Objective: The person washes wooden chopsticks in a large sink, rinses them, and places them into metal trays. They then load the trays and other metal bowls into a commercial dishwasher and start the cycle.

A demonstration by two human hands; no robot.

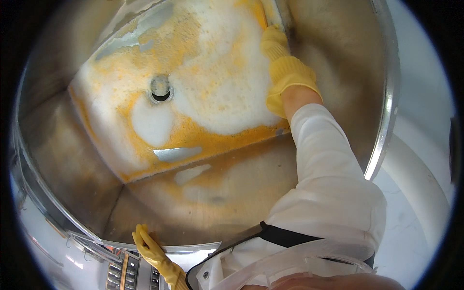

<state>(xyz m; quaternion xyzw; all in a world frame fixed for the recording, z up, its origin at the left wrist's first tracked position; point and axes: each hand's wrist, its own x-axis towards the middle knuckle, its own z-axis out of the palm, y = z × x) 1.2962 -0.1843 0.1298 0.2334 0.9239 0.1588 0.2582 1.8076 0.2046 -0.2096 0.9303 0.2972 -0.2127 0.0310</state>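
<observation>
A deep stainless-steel sink basin fills most of the view. White foam and orange-brown residue cover its floor. My right hand, in a yellow rubber glove with a ribbed cuff, reaches down to the floor along the right wall. Its fingers are mostly hidden, and an orange patch lies just beyond them; whether it holds anything is unclear. My left hand, gloved in the same yellow rubber, rests over the basin's front rim with its fingertips inside. Nothing is seen in it.
A round drain in the basin floor has a grey cover, with a dark gap along its near side. The metal rim curves around the right. Below left, beyond the front edge, stands a rack with several small items.
</observation>
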